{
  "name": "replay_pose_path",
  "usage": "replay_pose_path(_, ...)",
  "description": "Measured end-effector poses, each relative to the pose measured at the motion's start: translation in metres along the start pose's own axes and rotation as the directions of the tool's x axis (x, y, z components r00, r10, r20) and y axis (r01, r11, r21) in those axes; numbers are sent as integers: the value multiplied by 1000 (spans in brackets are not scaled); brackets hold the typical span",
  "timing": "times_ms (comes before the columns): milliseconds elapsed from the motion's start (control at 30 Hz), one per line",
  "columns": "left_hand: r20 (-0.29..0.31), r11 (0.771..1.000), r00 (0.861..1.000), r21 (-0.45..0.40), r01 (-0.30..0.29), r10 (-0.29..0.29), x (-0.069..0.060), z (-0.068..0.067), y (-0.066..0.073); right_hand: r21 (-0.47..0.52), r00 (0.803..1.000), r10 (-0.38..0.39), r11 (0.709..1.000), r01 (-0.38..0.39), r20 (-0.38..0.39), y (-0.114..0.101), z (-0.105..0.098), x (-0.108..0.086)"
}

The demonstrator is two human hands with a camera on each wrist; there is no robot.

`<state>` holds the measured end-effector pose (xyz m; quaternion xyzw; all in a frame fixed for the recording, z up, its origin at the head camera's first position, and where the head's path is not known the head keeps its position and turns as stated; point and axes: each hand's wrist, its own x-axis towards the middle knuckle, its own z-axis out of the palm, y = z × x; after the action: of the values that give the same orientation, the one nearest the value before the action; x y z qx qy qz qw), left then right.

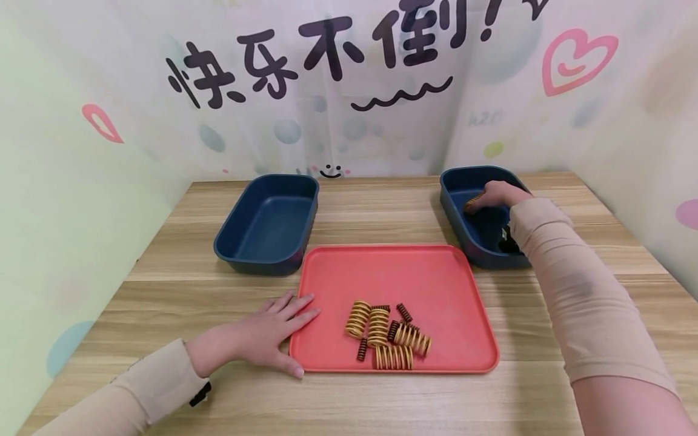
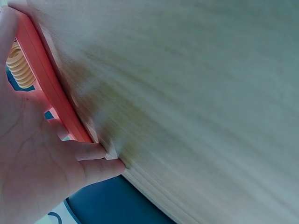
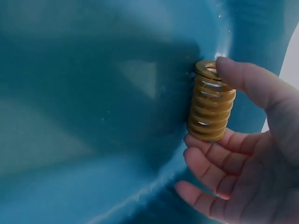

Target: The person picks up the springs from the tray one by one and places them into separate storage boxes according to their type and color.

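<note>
In the right blue bin (image 1: 457,224), my right hand (image 1: 498,194) pinches a large yellow coil spring (image 3: 211,105) between thumb and fingers. The right wrist view shows the spring standing beside the bin's curved inner wall, with the thumb at its top end and fingertips near the bottom. My left hand (image 1: 262,336) rests with spread fingers on the left edge of the red tray (image 1: 382,272). Several large yellow springs (image 1: 378,328) lie on the tray's front half, mixed with several small dark springs (image 1: 404,312), some partly covered.
Another blue bin (image 1: 272,224) stands at the back left, beyond the tray's left corner. The right bin stands close to the tray's back right corner. A printed cloth (image 1: 354,139) hangs behind the wooden table (image 1: 382,406).
</note>
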<state>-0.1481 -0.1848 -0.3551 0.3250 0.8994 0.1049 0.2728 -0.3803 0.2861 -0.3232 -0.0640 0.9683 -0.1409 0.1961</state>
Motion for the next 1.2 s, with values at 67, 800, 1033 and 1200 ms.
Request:
replay_pose_path(67,-2,1000,1000,1,-3,3,0,0,0,17,1000,24,1000,-24,16,0,0,-1)
replay_pose_path(800,-27,1000,999,11,-19,19,0,3,-2,-51,999,45,998,-44,15,-30,-44,-27)
replay_pose_path(1033,-22,1000,1000,8,-13,14,-1,3,-3,-146,991,-117,983,108,-57,-72,-59,-56)
replay_pose_path(1200,-19,1000,1000,14,-17,17,0,3,-3,-201,956,-278,946,255,-91,-102,-49,-85)
